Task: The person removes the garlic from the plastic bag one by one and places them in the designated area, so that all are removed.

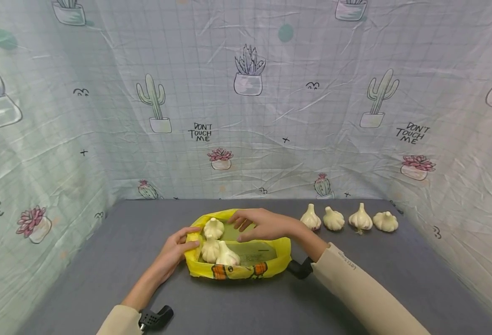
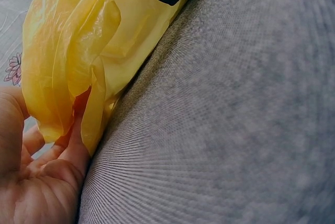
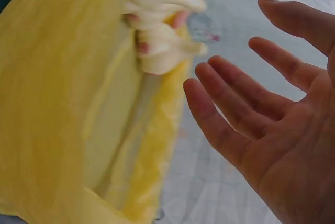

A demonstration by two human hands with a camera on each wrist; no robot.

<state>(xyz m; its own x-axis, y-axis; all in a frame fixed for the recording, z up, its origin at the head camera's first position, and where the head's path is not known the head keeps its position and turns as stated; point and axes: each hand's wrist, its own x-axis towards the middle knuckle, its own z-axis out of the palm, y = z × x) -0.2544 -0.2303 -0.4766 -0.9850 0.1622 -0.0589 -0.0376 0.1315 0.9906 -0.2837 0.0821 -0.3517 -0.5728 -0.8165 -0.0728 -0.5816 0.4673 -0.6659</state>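
A yellow plastic bag [image 1: 279, 266] lies with its mouth up and its rim spread wide. Three garlic bulbs sit in its left end, the front one [image 1: 227, 255] next to another bulb [image 1: 210, 250], with a third bulb [image 1: 214, 228] behind them. My left hand [image 1: 173, 251] holds the bag's left edge between thumb and fingers; in the left wrist view, yellow folds [image 2: 78, 51] partly cover its fingers. Above the bag's opening hovers my right hand [image 1: 262, 224], fingers spread and loosely bent with nothing in them. The right wrist view shows its bare palm [image 3: 298, 150].
Several garlic bulbs stand in a row at the back right of the grey table [image 1: 354, 279], from the nearest bulb [image 1: 310, 217] to the far-right bulb [image 1: 385, 222]. A printed cactus sheet [image 1: 287, 111] hangs behind and along both sides.
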